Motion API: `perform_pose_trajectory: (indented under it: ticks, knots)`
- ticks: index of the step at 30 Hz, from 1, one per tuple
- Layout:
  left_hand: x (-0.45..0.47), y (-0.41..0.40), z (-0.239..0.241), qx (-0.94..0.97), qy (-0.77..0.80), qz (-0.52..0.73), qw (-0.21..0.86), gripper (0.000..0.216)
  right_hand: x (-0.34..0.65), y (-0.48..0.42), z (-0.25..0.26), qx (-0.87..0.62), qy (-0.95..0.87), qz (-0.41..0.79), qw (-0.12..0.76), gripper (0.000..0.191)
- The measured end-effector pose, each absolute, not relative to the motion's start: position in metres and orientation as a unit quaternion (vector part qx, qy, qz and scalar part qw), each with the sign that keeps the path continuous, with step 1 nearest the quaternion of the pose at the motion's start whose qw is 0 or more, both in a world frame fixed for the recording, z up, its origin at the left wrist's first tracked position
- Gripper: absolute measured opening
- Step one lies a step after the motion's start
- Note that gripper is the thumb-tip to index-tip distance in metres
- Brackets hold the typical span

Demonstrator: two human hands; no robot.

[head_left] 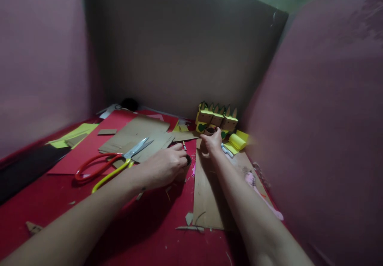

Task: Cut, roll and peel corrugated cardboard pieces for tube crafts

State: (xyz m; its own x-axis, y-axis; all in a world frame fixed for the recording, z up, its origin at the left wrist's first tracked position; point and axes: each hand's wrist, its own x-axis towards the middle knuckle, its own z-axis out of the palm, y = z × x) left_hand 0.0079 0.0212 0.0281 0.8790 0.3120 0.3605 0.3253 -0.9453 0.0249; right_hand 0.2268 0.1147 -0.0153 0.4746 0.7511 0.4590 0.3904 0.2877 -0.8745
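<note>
Red surf. [155, 226]; tube [188, 160] part-hid, L hand [170, 163].

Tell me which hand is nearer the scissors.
Left. The left hand is just right of the scissors; the right hand is farther right, at a brown tube.

Just one head-worn cam here, looking forward and down, pretty close over the flat red surface [143, 226] toward the plain grey far wall [179, 50].

Both arms [110, 204] stretch forward, each grip [169, 164] curled.
</note>
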Motion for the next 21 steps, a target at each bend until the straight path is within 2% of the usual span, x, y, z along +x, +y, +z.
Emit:
perform_pose_trajectory:
  ticks: [4, 13, 17, 21]
  knots:
    - [0.007, 0.022, 0.026, -0.967, -0.177, -0.182, 0.014, 0.025, 0.213, 0.098, -0.019, -0.585, -0.475, 0.166, 0.636, 0.063]
    - [-0.002, 0.028, 0.03, -0.963, -0.215, -0.163, 0.025, 0.027, 0.183, -0.002, -0.013, -0.48, -0.583, 0.299, 0.583, 0.055]
    - [-0.006, 0.027, 0.036, -0.965, -0.216, -0.145, 0.001, 0.028, 0.183, -0.018, -0.02, -0.476, -0.581, 0.353, 0.558, 0.06]
    - [-0.009, 0.029, 0.037, -0.967, -0.212, -0.143, 0.014, 0.027, 0.178, -0.019, -0.025, -0.453, -0.587, 0.384, 0.551, 0.056]
